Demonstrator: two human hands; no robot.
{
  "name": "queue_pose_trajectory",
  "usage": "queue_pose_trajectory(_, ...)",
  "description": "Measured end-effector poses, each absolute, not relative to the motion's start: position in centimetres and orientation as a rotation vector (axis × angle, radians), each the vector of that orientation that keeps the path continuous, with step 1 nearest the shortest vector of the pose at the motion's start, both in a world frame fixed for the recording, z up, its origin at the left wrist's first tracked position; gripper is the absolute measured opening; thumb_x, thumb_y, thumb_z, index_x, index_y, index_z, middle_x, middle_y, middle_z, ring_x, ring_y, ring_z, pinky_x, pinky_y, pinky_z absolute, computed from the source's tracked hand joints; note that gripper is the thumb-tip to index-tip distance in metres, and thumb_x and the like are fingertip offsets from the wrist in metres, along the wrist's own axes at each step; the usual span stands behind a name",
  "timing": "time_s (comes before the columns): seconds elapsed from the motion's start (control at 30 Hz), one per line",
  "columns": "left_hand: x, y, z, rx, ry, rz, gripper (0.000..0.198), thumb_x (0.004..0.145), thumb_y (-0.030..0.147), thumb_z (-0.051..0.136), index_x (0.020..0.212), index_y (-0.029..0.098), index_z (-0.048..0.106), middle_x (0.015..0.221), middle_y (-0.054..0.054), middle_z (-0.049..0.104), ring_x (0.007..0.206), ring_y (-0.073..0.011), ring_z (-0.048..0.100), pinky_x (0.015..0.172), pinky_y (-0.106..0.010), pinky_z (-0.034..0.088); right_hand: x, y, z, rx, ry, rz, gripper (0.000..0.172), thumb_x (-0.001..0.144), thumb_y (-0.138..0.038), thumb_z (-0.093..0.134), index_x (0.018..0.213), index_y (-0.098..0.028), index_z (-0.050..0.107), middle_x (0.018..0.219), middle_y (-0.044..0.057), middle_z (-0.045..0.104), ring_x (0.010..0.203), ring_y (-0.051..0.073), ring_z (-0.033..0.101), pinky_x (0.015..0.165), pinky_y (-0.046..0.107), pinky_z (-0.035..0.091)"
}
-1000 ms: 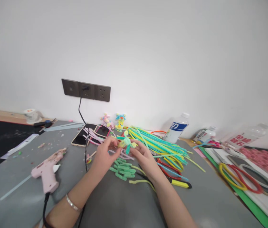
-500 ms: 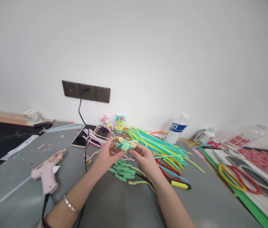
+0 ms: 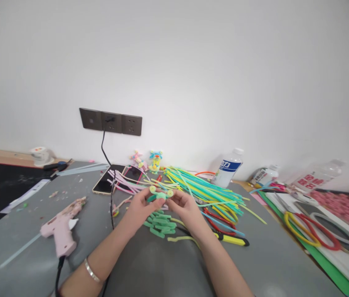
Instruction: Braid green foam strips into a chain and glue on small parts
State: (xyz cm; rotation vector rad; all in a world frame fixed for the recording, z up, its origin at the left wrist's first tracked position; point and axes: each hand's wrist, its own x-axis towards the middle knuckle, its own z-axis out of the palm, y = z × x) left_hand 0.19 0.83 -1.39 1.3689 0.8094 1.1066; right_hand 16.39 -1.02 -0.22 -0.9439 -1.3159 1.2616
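Observation:
A small green figure with two round yellow eyes [image 3: 161, 194] is held between both hands above the table. My left hand [image 3: 142, 207] pinches its left side, with the thumb at the figure's front. On the other side, my right hand [image 3: 184, 206] grips it with thumb and curled fingers. Just below the hands lies a pile of short green fuzzy pieces [image 3: 159, 225]. Long green and yellow pipe cleaners [image 3: 210, 189] spread out behind my right hand, and pink ones [image 3: 120, 181] lie behind my left hand.
A pink glue gun [image 3: 61, 231] with a black cord lies at the left. Two finished figures [image 3: 155, 161] stand by the wall near phones [image 3: 108, 179]. A bottle [image 3: 228, 168], a yellow cutter [image 3: 232, 239] and scissors [image 3: 301, 229] are to the right.
The green figure has turned, so both eyes now face the camera more squarely. Both hands have moved slightly closer together around it.

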Motion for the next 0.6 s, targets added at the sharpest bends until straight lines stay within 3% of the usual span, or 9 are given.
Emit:
queue_pose_trajectory(0.23, 0.24, 0.40, -0.54, 1.241, 0.844, 1.066, 0.042, 0.072, 0.047, 0.075, 0.098, 0.015, 0.070, 0.080, -0.005, 0.070, 0.066, -0.0142, 0.060, 0.062, -0.026, 0.054, 16.14, -1.09, -0.14, -0.965, -1.318, 1.223, 0.030, 0.070, -0.044, 0.078, 0.078, -0.019, 0.064, 0.069, 0.000, 0.067, 0.067, 0.017, 0.063, 0.066, 0.029, 0.050)
queue_pose_trajectory(0.4, 0.35, 0.31, -0.45, 1.140, 0.835, 1.022, 0.045, 0.072, 0.048, 0.074, 0.104, 0.017, 0.068, 0.098, -0.008, 0.072, 0.080, -0.0189, 0.065, 0.069, -0.030, 0.056, 16.13, -1.25, 0.25, -0.966, -1.343, 1.189, 0.030, 0.072, -0.046, 0.075, 0.079, -0.019, 0.064, 0.068, 0.000, 0.065, 0.062, 0.016, 0.060, 0.064, 0.030, 0.050)
queue_pose_trajectory(0.6, -0.36, 1.02, -0.59, 1.611, 0.893, 1.150, 0.042, 0.070, 0.032, 0.076, 0.108, 0.019, 0.062, 0.117, -0.010, 0.066, 0.105, -0.0240, 0.062, 0.081, -0.032, 0.054, 16.86, -0.91, -0.25, -1.073, -1.387, 0.932, 0.029, 0.076, -0.046, 0.069, 0.074, -0.019, 0.060, 0.065, -0.001, 0.055, 0.059, 0.014, 0.051, 0.057, 0.026, 0.043)
